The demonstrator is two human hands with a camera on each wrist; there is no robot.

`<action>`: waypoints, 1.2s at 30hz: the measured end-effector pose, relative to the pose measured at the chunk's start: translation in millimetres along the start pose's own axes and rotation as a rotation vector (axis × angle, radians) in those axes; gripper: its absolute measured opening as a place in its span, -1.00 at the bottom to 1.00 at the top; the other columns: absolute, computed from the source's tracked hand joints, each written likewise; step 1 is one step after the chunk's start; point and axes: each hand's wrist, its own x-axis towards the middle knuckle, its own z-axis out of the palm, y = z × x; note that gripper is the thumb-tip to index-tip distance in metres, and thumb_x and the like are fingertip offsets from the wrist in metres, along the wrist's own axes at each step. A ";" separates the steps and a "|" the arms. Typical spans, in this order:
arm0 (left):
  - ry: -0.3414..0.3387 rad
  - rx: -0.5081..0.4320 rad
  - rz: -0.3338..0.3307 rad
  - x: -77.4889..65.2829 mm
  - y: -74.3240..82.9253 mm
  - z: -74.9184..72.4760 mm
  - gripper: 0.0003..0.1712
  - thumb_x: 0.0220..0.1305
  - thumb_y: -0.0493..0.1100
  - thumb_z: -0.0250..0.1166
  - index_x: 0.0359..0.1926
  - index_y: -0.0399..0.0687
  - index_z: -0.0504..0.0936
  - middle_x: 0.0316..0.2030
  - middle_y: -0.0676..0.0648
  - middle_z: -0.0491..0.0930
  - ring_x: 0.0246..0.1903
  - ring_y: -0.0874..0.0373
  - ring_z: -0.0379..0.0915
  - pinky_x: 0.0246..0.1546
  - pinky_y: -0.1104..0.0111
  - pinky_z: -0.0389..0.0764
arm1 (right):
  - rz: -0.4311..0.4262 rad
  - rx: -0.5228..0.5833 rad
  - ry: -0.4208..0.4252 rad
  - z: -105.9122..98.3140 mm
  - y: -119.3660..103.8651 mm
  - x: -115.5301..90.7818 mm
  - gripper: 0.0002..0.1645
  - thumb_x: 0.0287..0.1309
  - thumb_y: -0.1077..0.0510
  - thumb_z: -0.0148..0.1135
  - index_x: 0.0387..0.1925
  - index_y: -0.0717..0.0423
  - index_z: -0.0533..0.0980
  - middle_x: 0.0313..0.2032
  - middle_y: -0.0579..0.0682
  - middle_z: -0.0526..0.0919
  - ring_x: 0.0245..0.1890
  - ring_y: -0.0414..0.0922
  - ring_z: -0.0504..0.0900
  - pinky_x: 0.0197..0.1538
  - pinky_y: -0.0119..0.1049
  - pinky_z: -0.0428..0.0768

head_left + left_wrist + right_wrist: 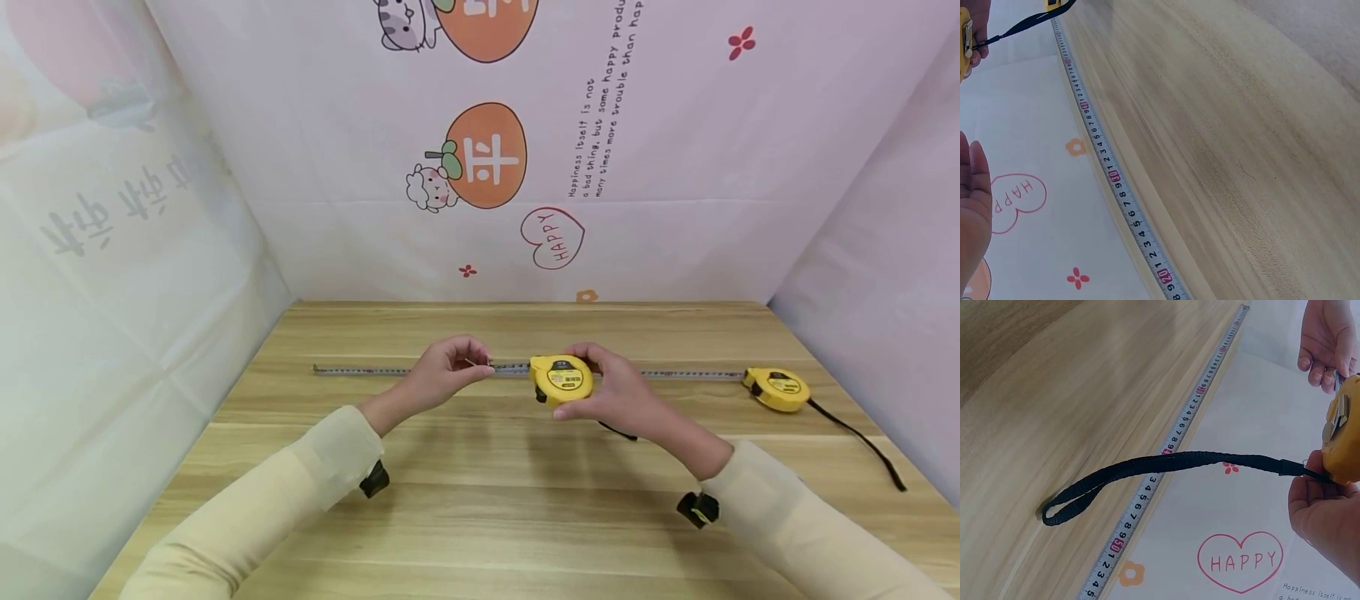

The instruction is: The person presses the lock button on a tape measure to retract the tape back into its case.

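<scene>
My right hand (618, 390) grips a yellow tape measure (564, 380) by its sides, held up over the table. A short length of blade (512, 367) comes out of it leftward, and my left hand (448, 368) pinches the blade's end between thumb and fingers. From the held case a black wrist strap (1147, 464) hangs in the right wrist view. Beneath both hands, a second blade (367, 371) is stretched along the wooden table, running from a second yellow tape measure (778, 390) at the right. In the left wrist view that blade's numbers show clearly.
The second case's black strap (862, 437) trails toward the right front of the table (480, 517). A white printed cloth (675, 167) with cartoon pictures and words rises behind the table's back edge, and similar cloth (112, 250) walls both sides.
</scene>
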 end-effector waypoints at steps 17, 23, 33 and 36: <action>-0.001 -0.010 -0.003 3.0 1.1 4.3 -0.88 0.31 -0.30 0.29 -0.17 -0.25 0.58 -0.28 -0.09 0.57 -0.27 -0.05 0.53 -0.27 0.29 0.59 | -0.006 0.002 0.000 2.4 0.2 0.1 -0.04 -0.27 -0.06 0.65 0.14 0.25 0.38 0.02 0.10 0.54 0.01 0.03 0.51 -0.03 -0.12 0.55; -0.002 -0.010 0.006 3.9 0.0 5.2 -0.90 0.30 -0.31 0.29 -0.18 -0.25 0.58 -0.29 -0.08 0.57 -0.29 -0.01 0.53 -0.23 0.04 0.58 | -0.012 0.002 0.006 4.1 -0.3 1.3 -0.03 -0.29 -0.06 0.66 0.14 0.26 0.38 0.01 0.10 0.54 0.00 0.03 0.51 -0.03 -0.11 0.56; -0.010 -0.003 0.021 6.0 0.4 7.3 -0.89 0.31 -0.31 0.29 -0.18 -0.26 0.58 -0.29 -0.08 0.57 -0.30 0.09 0.53 -0.23 0.09 0.60 | -0.027 -0.002 0.014 6.3 -2.7 2.9 -0.04 -0.31 -0.04 0.67 0.12 0.26 0.40 0.00 0.08 0.56 -0.02 0.02 0.52 -0.02 -0.09 0.55; -0.006 0.001 0.020 6.5 0.7 8.5 -0.88 0.30 -0.32 0.29 -0.17 -0.29 0.57 -0.29 -0.09 0.58 -0.30 0.07 0.53 -0.27 0.25 0.60 | -0.031 0.011 0.008 6.7 -3.3 3.5 -0.05 -0.31 -0.03 0.67 0.11 0.26 0.40 -0.01 0.08 0.56 -0.01 0.02 0.52 -0.01 -0.07 0.54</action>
